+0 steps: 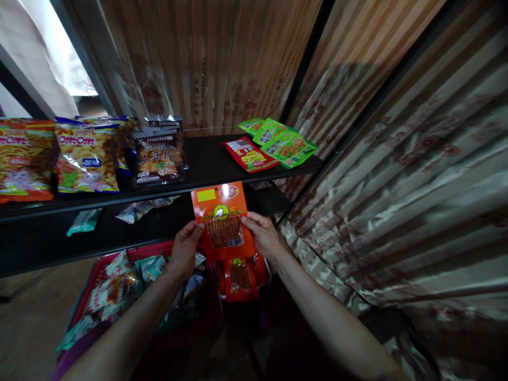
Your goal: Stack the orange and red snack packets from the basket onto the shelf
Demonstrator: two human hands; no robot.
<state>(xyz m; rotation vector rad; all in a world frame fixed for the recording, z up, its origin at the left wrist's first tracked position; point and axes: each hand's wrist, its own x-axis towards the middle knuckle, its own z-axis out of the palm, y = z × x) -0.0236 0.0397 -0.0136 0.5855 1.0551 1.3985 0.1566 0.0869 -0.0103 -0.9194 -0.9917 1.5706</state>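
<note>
An orange snack packet [228,246] with a clear window is held upright between my two hands, in front of the shelf edge. My left hand [186,250] pinches its left side, thumb on the front. On the right side, my right hand [262,233] grips it the same way. Just below hangs the view of a small container with more orange packets [239,280]. Beneath my left forearm sits a red basket [216,312] of small wrapped snacks.
The upper black shelf [206,159] bears yellow snack bags [87,156], dark-topped bags [159,156], a red packet [250,154] and green packets [288,148]. On the lower shelf lie a teal packet [84,221] and a silvery one [143,208]. Pleated curtains [416,185] hang behind and right.
</note>
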